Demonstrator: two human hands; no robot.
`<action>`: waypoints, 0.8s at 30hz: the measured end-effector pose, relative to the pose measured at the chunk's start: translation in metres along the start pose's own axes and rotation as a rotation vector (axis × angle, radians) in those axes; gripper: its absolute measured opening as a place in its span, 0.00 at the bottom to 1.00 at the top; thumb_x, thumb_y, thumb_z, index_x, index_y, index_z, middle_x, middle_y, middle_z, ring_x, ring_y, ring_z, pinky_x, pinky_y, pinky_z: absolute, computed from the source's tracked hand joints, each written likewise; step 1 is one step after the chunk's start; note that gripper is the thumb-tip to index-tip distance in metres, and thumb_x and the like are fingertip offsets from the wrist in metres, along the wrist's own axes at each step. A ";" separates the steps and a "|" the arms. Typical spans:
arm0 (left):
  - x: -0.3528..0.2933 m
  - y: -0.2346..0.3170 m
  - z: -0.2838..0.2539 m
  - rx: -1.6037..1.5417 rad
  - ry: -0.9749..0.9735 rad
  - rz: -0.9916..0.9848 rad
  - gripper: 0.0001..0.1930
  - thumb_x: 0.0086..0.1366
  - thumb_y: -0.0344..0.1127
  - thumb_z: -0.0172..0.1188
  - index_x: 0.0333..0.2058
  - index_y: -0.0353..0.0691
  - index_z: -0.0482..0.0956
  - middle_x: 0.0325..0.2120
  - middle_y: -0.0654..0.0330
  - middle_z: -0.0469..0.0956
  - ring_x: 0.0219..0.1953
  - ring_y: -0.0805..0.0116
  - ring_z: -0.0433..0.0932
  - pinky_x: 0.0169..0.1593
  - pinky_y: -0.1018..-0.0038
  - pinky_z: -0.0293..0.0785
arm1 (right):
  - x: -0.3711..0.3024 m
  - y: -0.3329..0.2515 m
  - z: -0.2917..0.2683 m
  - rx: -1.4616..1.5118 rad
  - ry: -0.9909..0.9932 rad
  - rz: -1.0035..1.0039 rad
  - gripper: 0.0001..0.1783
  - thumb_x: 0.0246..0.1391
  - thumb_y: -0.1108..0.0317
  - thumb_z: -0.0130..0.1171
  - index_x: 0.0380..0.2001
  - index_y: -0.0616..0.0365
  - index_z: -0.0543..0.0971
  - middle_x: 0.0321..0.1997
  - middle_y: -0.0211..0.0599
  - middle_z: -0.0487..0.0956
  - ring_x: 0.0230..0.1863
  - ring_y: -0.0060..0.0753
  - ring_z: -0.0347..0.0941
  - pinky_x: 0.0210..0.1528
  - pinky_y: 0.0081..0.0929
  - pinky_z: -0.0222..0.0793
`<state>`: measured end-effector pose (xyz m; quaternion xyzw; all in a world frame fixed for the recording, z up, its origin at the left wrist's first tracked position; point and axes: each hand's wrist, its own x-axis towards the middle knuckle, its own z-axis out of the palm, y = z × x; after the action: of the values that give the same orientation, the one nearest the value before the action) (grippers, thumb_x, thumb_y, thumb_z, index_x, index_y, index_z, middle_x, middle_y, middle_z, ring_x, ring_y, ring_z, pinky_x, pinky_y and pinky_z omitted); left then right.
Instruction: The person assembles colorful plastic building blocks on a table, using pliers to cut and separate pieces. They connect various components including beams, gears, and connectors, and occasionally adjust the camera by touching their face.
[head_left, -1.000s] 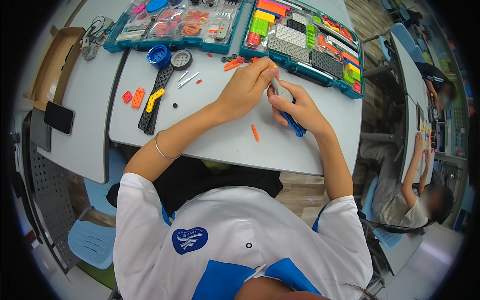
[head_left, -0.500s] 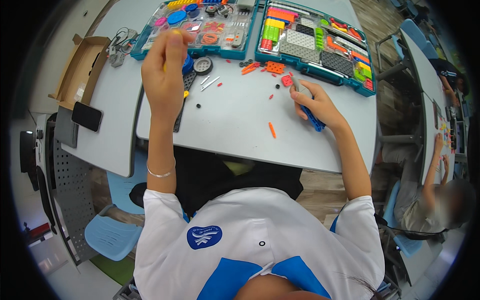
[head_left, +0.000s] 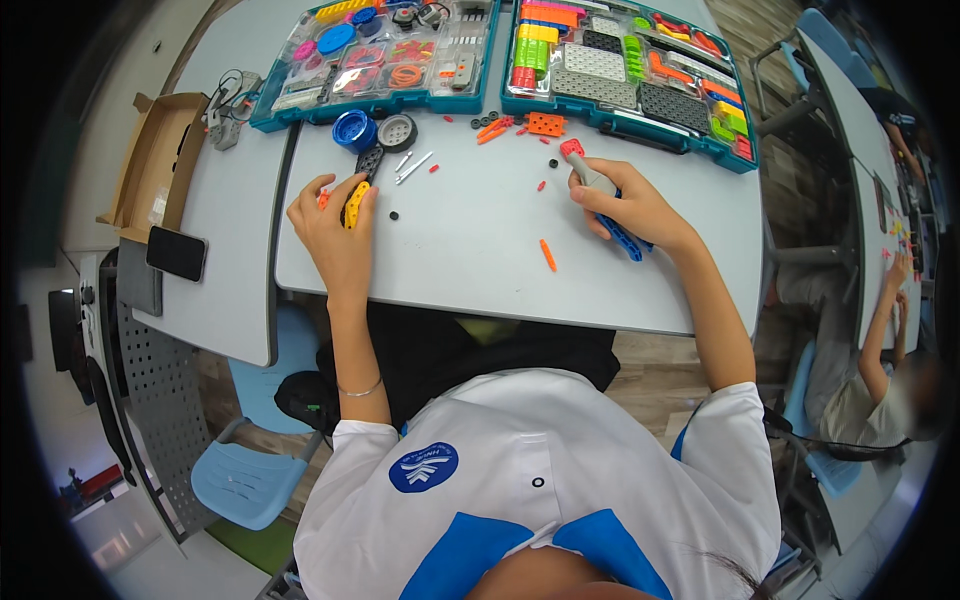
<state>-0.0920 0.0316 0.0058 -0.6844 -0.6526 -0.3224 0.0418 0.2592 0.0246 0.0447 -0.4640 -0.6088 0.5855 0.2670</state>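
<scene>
While right hand point(head_left: 632, 203) grips grey-and-blue piece point(head_left: 597, 179), left hand point(head_left: 335, 240) touches holed yellow bar point(head_left: 354, 207), hold unclear.
Teal case point(head_left: 545, 104): holed plastic plates point(head_left: 592, 87).

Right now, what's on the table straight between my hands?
In the head view: a small black piece nearer your left hand, a small red piece nearer your right hand, and an orange rod closer to you.
</scene>
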 end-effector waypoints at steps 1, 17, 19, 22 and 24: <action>0.000 0.003 -0.001 0.047 0.003 -0.011 0.13 0.62 0.40 0.68 0.46 0.48 0.86 0.51 0.60 0.72 0.57 0.58 0.63 0.57 0.67 0.64 | 0.000 0.001 0.000 0.003 0.000 0.004 0.12 0.63 0.57 0.57 0.35 0.55 0.75 0.19 0.24 0.71 0.17 0.14 0.66 0.23 0.17 0.62; 0.062 0.133 0.056 -0.978 -0.771 0.355 0.09 0.64 0.31 0.65 0.42 0.39 0.87 0.34 0.62 0.84 0.34 0.77 0.78 0.35 0.80 0.72 | 0.000 -0.001 -0.008 0.057 -0.117 0.016 0.13 0.62 0.59 0.59 0.38 0.59 0.76 0.21 0.26 0.73 0.22 0.17 0.72 0.28 0.18 0.66; 0.060 0.126 0.061 -1.078 -0.885 0.259 0.08 0.64 0.30 0.65 0.41 0.37 0.87 0.33 0.63 0.83 0.32 0.78 0.76 0.35 0.81 0.72 | 0.000 0.002 -0.009 0.052 -0.164 -0.007 0.13 0.62 0.60 0.60 0.38 0.59 0.76 0.23 0.27 0.74 0.24 0.18 0.73 0.29 0.18 0.68; 0.063 0.116 0.060 -1.154 -0.990 0.131 0.07 0.64 0.30 0.66 0.39 0.35 0.87 0.33 0.64 0.83 0.29 0.79 0.75 0.34 0.82 0.72 | 0.004 0.011 -0.010 0.023 -0.237 -0.062 0.13 0.62 0.60 0.60 0.38 0.59 0.76 0.24 0.29 0.76 0.25 0.19 0.74 0.30 0.19 0.69; 0.068 0.113 0.058 -1.160 -0.952 0.068 0.06 0.64 0.30 0.66 0.38 0.34 0.86 0.33 0.65 0.82 0.28 0.80 0.75 0.34 0.82 0.71 | 0.003 0.008 -0.012 0.052 -0.234 -0.058 0.13 0.62 0.59 0.60 0.37 0.59 0.76 0.25 0.29 0.76 0.26 0.20 0.75 0.30 0.19 0.70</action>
<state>0.0305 0.1014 0.0351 -0.6819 -0.3042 -0.2823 -0.6023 0.2700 0.0314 0.0389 -0.3676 -0.6336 0.6432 0.2231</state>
